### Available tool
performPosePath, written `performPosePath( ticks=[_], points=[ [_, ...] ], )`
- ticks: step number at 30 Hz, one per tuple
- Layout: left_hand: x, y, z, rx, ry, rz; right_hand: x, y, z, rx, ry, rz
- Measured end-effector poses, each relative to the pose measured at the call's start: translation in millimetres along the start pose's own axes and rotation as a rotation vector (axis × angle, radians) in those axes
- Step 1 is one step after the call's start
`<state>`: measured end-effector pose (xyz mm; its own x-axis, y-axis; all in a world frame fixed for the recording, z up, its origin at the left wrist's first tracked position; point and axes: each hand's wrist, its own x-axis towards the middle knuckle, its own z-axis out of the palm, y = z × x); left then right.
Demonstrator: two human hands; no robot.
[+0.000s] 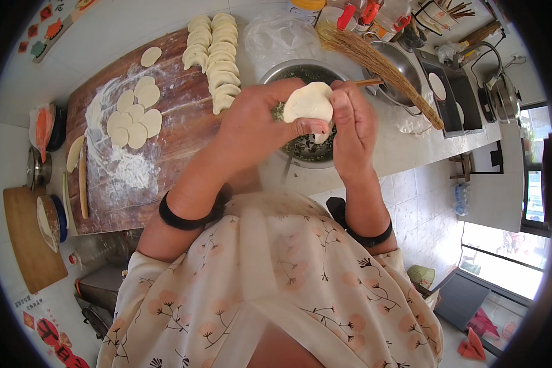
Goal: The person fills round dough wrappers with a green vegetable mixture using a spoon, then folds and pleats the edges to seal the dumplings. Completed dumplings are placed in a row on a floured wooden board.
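Between my two hands is a dumpling, its pale dough folded over into a half-round. My left hand holds its left side with the thumb across the lower front. At the right edge my right hand pinches the dough between thumb and fingers. Both hands are over a metal bowl of chopped green filling, partly hidden by them. A chopstick-like stick shows just beyond my right hand. To the left, round dough wrappers lie on a floured wooden board.
Two rows of folded dumplings line the board's far right side. A rolling pin rests near its left edge. Beyond the bowl are a clear plastic bag, a straw brush and a metal wok. A sink is at the right.
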<state>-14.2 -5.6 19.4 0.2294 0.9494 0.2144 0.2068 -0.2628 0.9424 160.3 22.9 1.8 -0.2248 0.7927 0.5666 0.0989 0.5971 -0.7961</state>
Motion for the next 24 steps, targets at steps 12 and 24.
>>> performPosePath(
  ticks=[12, 24],
  points=[
    [-2.1, -1.2, -7.6, 0.060, -0.098, -0.020, 0.1, 2.2, 5.0, -0.065, 0.007, -0.089],
    [-5.1, -7.7, -3.6, -0.166, -0.079, -0.062, 2.9, -1.1, 6.3, -0.167, 0.048, -0.185]
  ],
)
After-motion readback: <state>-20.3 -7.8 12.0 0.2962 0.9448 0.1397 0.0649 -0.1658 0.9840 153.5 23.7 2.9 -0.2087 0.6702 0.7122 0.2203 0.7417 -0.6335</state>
